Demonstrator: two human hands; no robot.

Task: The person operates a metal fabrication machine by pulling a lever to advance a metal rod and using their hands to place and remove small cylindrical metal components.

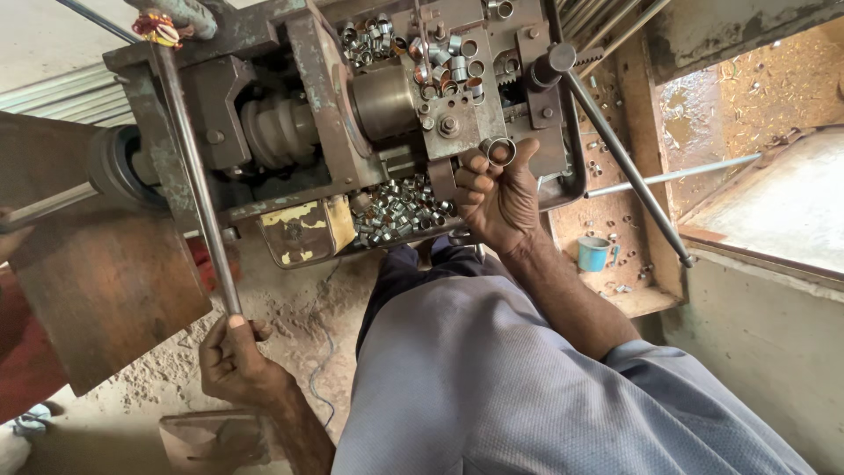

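A small metal ring [501,150], probably light, stiff and slick, is pinched by right hand [497,198] fingertips at the machine [387,105] front edge, while the lever [198,185] end is gripped by the curled left hand [236,359].

My machine [290,123] carries a tray [563,189] at its front edge with a heap of small metal rings [400,209] lying in it. More rings [440,48] sit on its top. A blue cup [593,253] stands on the wooden shelf [651,299] beside it.

Shiny metal rings [400,211], rusty matt machine [264,53]
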